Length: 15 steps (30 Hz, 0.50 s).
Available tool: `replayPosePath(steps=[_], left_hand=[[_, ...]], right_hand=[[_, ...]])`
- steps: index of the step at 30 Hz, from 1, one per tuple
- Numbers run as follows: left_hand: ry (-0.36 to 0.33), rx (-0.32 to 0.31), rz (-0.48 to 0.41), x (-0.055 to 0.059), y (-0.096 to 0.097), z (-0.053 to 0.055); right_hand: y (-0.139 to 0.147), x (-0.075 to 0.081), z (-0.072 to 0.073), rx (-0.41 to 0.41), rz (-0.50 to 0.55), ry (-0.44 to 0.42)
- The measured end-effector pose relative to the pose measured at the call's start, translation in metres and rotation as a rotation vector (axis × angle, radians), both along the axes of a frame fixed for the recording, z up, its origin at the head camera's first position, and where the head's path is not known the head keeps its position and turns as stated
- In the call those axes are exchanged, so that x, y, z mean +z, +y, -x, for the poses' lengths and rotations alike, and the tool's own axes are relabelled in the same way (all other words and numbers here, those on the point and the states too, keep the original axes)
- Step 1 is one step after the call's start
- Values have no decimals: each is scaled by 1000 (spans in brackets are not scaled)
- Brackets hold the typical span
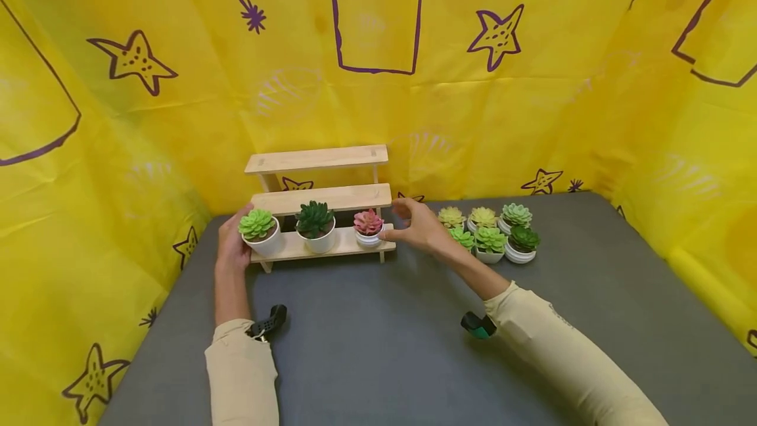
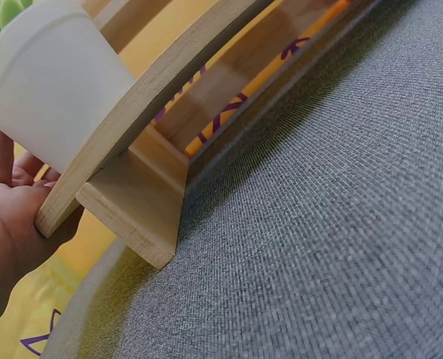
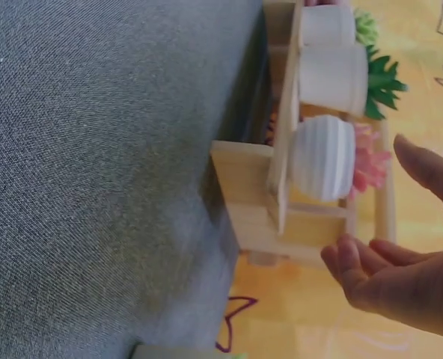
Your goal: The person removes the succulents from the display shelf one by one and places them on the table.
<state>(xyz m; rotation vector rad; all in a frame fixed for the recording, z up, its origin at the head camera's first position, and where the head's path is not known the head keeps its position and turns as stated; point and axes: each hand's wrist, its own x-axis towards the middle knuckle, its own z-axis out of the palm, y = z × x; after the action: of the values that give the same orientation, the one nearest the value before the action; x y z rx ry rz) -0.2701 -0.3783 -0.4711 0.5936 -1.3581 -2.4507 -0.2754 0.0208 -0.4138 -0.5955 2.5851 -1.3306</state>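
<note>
A three-tier wooden shelf (image 1: 322,199) stands against the back curtain. My left hand (image 1: 233,242) grips the left end of its bottom board (image 2: 124,120), fingers close beside a white pot (image 2: 57,82) with a light green succulent (image 1: 257,223). A dark green succulent (image 1: 315,217) in a white pot stands mid-board. Toward the right end is a pink succulent (image 1: 368,221) in a ribbed white pot (image 3: 322,157). My right hand (image 1: 420,225) is just right of that pot, thumb and fingers apart with nothing between them, as the right wrist view shows.
Several potted succulents (image 1: 489,239), yellow, green and pale green, stand in a cluster right of the shelf, behind my right forearm. A dark grey table (image 1: 367,347) lies under everything. A yellow curtain (image 1: 378,110) with purple drawings encloses the back and sides.
</note>
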Motion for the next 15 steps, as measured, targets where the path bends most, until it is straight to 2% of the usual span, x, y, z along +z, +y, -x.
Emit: replayPosePath(steps=[6,15], left_hand=[[-20,12,10,-1,1,0],[-1,11,-3,-1,1,0]], right_hand=[[-12,-12,2,19,-2,-66],[-31,-25,7,-39,-61,28]])
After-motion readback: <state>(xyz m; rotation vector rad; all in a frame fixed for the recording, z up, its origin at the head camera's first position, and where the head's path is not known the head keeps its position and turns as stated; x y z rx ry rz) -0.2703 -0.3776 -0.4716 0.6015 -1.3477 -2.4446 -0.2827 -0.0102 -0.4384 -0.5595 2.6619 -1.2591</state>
